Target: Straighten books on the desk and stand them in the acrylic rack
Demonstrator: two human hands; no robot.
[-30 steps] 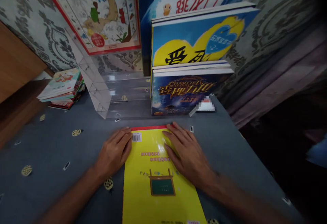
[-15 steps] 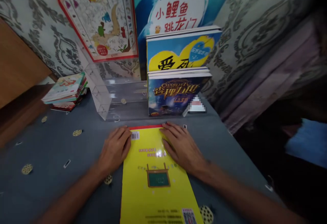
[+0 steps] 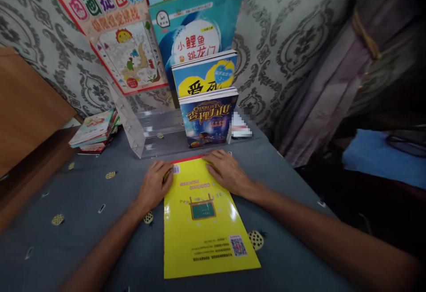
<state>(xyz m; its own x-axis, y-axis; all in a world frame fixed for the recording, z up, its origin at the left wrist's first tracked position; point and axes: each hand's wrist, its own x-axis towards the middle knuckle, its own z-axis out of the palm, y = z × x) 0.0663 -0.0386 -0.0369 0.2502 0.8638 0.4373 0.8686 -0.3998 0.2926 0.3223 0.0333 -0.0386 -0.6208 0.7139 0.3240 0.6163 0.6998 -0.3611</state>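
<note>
A yellow book (image 3: 203,225) lies flat, back cover up, on the grey-blue patterned tablecloth (image 3: 83,212). My left hand (image 3: 153,185) rests on its far left corner beside the barcode, fingers curled over the edge. My right hand (image 3: 226,173) lies flat on the far right corner with fingers stretched out. Just beyond the book stands a clear acrylic book stand (image 3: 146,132) holding a dark blue book (image 3: 208,122) in front, a blue-and-yellow book (image 3: 204,74) behind it, and taller books (image 3: 196,30) further back.
A red-framed picture book (image 3: 116,30) leans at the stand's left rear. A stack of thin books (image 3: 95,130) lies at the far left by a wooden panel (image 3: 26,110). Patterned wallpaper is behind; a purple curtain (image 3: 319,96) hangs right, past the table's edge.
The camera has pulled back and tilted up, showing the whole yellow book and more of the stand. Both hands stay on the book's far corners; left fingers curl more over its edge.
</note>
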